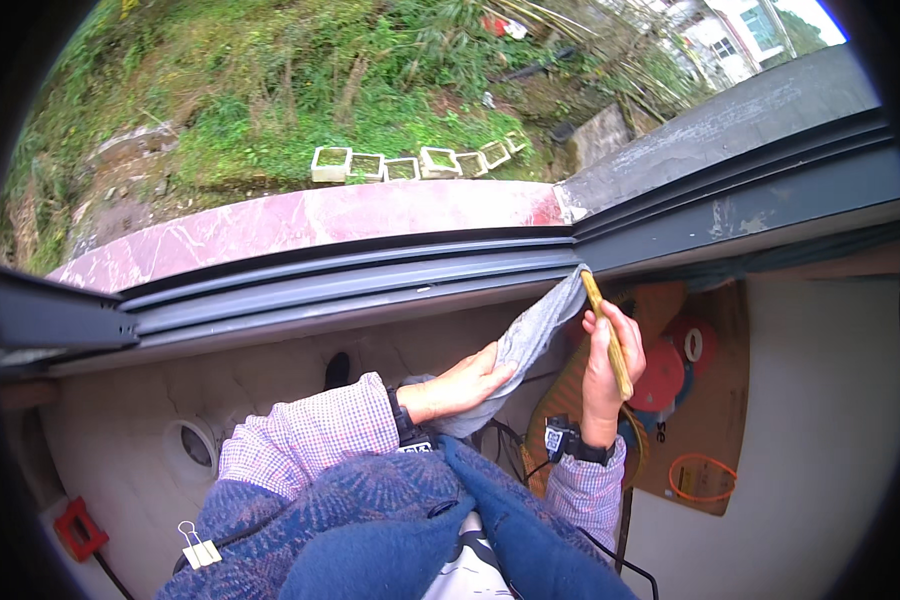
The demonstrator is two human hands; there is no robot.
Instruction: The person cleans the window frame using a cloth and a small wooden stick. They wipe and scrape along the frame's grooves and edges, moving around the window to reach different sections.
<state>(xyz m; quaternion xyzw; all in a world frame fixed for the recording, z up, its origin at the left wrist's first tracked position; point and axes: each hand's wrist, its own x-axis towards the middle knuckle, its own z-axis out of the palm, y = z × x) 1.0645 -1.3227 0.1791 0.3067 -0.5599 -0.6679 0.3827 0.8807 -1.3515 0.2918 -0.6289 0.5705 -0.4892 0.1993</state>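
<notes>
My right hand (613, 356) grips a yellowish wooden stick (607, 337), slanting up toward the corner of a dark metal window frame. The stick's upper tip meets the end of a grey cloth (544, 326) near that corner. My left hand (461, 382) holds the lower part of this cloth, which stretches between the two hands and hangs down in front of my body. Just beyond the hands runs the grooved window track (360, 274), with a small white speck on its inner ledge. Whether the cloth's end touches the track cannot be told.
Outside lie a pink ledge (330, 206) and several white planters (441, 161). Below on the right, a cardboard sheet (709, 420) lies by red discs (656, 375) and an orange ring (703, 478). A round white-rimmed opening (193, 444) and a red object (80, 529) are at left.
</notes>
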